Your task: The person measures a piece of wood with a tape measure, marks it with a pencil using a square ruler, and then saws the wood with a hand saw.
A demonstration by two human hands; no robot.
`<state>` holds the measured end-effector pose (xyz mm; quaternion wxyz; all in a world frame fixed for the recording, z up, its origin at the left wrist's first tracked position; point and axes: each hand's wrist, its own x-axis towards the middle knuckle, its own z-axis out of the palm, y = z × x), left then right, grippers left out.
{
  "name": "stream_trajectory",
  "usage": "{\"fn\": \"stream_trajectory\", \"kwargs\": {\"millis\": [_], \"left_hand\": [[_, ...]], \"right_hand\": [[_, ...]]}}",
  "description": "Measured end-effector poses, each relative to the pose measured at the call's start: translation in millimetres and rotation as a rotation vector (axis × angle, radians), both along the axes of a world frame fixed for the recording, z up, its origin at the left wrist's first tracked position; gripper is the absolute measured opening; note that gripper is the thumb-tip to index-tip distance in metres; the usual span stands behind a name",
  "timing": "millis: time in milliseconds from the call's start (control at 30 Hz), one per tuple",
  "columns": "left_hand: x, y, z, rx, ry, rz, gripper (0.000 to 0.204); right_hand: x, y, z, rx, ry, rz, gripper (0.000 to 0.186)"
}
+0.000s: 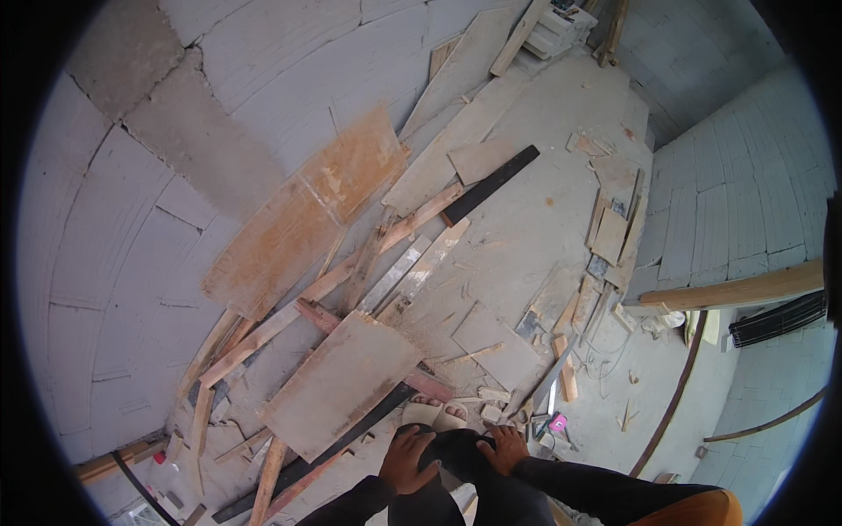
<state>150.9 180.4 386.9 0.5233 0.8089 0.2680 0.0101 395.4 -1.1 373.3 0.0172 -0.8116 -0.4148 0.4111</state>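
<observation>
Pale board [346,384], near left, across timber [430,384]: may slip if knocked. Left hand [408,462], right hand [505,450]: loosely spread, empty, on knees [461,449].

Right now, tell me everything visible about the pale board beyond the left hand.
The pale board is a flat, roughly rectangular panel, apparently wood, greyish beige with brownish stains. It lies broad face up; reddish wood shows past two of its edges, but what supports it underneath is hidden. Neither the left hand nor the right hand touches it.
</observation>
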Motion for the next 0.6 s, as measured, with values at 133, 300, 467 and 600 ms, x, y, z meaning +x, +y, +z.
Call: {"fn": "stream_trajectory", "kwargs": {"millis": [133, 300, 467, 600], "left_hand": [[-5.3, -28.2, 25.2, 0.028, 0.104, 0.099, 0.064], [-30.3, 1.4, 58.1, 0.130, 0.180, 0.460, 0.065], [-33.6, 163.5, 147.1, 0.452, 0.103, 0.645, 0.059], [6.9, 339.1, 276.8, 0.798, -0.045, 0.608, 0.058]], "right_hand": [[-22.5, 21.4, 57.0, -0.173, -0.079, 0.046, 0.071], [-15.2, 72.8, 83.0, -0.012, 0.055, 0.000, 0.069], [75.7, 171.7, 136.5, -0.133, 0.268, -0.331, 0.068], [156.9, 191.4, 162.0, -0.010, 0.059, -0.437, 0.065]]}}
